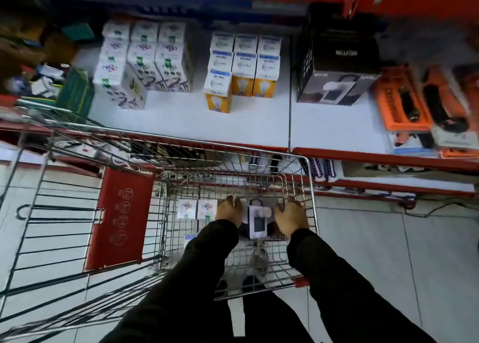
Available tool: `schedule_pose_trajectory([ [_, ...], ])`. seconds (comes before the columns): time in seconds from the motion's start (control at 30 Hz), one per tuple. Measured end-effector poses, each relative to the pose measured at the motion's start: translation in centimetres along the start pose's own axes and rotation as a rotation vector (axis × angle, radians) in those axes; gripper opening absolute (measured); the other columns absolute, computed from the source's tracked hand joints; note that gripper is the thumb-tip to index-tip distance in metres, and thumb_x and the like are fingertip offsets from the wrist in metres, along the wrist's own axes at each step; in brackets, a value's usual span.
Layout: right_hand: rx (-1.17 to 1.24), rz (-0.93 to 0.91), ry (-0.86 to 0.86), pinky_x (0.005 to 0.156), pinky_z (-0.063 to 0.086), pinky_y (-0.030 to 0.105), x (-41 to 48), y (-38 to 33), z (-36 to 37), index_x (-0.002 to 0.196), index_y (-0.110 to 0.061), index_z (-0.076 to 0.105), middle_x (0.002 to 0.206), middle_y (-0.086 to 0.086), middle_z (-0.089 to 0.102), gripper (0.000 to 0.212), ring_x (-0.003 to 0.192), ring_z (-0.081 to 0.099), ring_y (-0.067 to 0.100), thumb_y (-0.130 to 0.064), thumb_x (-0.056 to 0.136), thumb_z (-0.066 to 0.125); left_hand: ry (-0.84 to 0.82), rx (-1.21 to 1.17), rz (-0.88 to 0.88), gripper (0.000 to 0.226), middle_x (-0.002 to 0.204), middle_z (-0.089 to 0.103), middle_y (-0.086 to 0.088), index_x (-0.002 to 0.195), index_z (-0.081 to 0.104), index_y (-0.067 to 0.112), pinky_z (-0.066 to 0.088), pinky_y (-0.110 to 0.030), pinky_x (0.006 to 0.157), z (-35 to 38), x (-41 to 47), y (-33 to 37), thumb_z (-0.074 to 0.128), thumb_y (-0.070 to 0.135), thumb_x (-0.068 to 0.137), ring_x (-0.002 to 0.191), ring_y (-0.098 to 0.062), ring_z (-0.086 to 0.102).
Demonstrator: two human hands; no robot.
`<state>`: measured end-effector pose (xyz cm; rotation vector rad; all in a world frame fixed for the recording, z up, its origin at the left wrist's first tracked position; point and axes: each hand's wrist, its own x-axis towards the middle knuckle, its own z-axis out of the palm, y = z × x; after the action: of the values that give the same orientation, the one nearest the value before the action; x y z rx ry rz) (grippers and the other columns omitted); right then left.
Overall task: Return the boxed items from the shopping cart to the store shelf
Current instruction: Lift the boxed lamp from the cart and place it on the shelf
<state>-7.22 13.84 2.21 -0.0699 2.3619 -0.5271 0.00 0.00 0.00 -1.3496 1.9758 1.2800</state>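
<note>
Down in the shopping cart (309,177), at its right side: a dark lantern box (259,219), lying flat on the wire floor, picture side up. Left hand (229,212) clamped on its left edge, right hand (291,217) on its right edge, fingers (281,208) curled over the far corners and wrapped around the cardboard; both hands holding the box, though whether lifted clear of the wire yet, impossible to tell.

Just left of it in the cart: two small white boxes (197,209), standing side by side, touching the left hand's side of the dark box or very nearly.

Probably a rigid printed carton, stiff at the edges and softer across the broad face; likely moderate in weight with a lamp inside, and bulky enough to want two hands. Best taken as now, palms pressing opposite short sides, fingers hooked under the far edge so the smooth print cannot slide. Pressing hard on the middle of the top face risks denting it; knocking the corners on the cart wires risks crushing them.

Likely home: the white shelf (181,120) beyond the cart, far right part, beside the matching black box (337,86) already standing there. Needs a lift straight up over the cart rim, then forward. Small white boxes on the far left of the shelf (145,60) look light, one-hand work.
</note>
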Motion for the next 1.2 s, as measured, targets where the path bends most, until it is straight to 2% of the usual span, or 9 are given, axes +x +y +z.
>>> schedule_pose_trajectory([
  [0.13,0.086,0.100,-0.093,0.077,0.036,0.023,2.0,1.2,1.3,0.121,0.003,0.058,0.124,0.020,0.063,0.033,0.112,0.061,0.033,-0.022,0.102,0.048,-0.078,-0.055,-0.185,0.049,0.134,0.055,-0.026,0.136,0.044,-0.004,0.046,-0.039,0.097,1.7,1.4,0.1,0.030,0.031,0.105,0.120,-0.039,0.056],
  [0.27,0.152,0.114,-0.123,0.076,0.036,0.023,2.9,2.0,2.7,0.121,-0.003,0.059,0.123,0.018,0.065,0.035,0.089,0.054,0.023,-0.028,0.104,0.043,-0.099,-0.097,-0.188,0.047,0.132,0.058,-0.024,0.130,0.053,-0.001,0.047,-0.038,0.101,2.9,2.8,-0.4,0.031,0.030,0.104,0.120,-0.037,0.057],
  [0.37,0.221,0.128,-0.110,0.077,0.037,0.023,2.4,2.6,2.7,0.124,-0.006,0.058,0.122,0.014,0.065,0.037,0.089,0.052,0.019,-0.034,0.103,0.045,-0.064,-0.182,-0.205,0.050,0.132,0.058,-0.024,0.129,0.053,-0.002,0.045,-0.038,0.101,2.7,2.8,-0.9,0.031,0.034,0.103,0.120,-0.038,0.056],
  [0.53,0.240,0.107,-0.106,0.057,0.035,0.020,-0.2,2.8,1.6,0.117,-0.010,0.057,0.107,0.009,0.064,0.044,0.077,0.052,0.014,-0.049,0.098,0.050,0.027,-0.397,-0.232,0.072,0.129,0.062,-0.021,0.129,0.053,0.005,0.047,-0.047,0.104,2.2,1.4,-2.2,0.037,0.057,0.081,0.116,-0.037,0.060],
  [0.67,0.334,0.063,-0.026,0.062,0.042,0.022,-3.0,1.9,-0.3,0.115,-0.012,0.057,0.103,0.006,0.065,0.043,0.082,0.058,0.016,-0.049,0.096,0.053,0.085,-0.480,-0.169,0.059,0.128,0.061,-0.018,0.126,0.051,0.002,0.048,-0.045,0.103,-0.7,-3.7,-0.1,0.046,0.050,0.093,0.116,-0.036,0.060],
  [0.8,0.349,0.007,0.057,0.082,0.054,0.035,-5.4,0.6,-2.8,0.121,-0.013,0.060,0.108,0.008,0.069,0.058,0.094,0.066,0.025,-0.063,0.093,0.046,0.126,-0.473,-0.082,0.063,0.141,0.052,-0.021,0.136,0.045,0.000,0.040,-0.038,0.106,-3.5,-7.0,1.2,0.045,0.049,0.097,0.128,-0.034,0.052],
  [0.9,0.371,-0.043,0.136,0.056,0.043,0.026,-7.2,-0.7,-5.1,0.096,-0.012,0.066,0.086,0.007,0.068,0.060,0.070,0.061,0.014,-0.066,0.093,0.040,0.129,-0.485,-0.016,0.080,0.148,0.043,-0.021,0.143,0.037,-0.002,0.036,-0.036,0.109,-5.6,-9.1,2.4,0.046,0.059,0.093,0.135,-0.034,0.045],
  [1.0,0.375,-0.092,0.257,0.053,0.034,0.030,-8.3,-2.0,-7.5,0.073,-0.016,0.056,0.066,0.001,0.057,0.057,0.062,0.054,0.016,-0.066,0.093,0.040,0.143,-0.463,0.045,0.075,0.138,0.053,-0.020,0.130,0.051,0.000,0.039,-0.035,0.103,-7.1,-10.3,4.2,0.051,0.062,0.089,0.126,-0.033,0.052],
  [1.2,0.418,-0.132,0.456,0.072,0.042,0.033,-8.3,-3.2,-11.9,0.088,-0.017,0.060,0.079,0.002,0.062,0.047,0.079,0.057,0.027,-0.062,0.091,0.048,0.186,-0.450,0.194,0.046,0.105,0.067,-0.014,0.077,0.056,0.013,0.042,-0.031,0.083,-9.0,-11.6,8.7,0.061,0.059,0.084,0.103,-0.031,0.062],
])
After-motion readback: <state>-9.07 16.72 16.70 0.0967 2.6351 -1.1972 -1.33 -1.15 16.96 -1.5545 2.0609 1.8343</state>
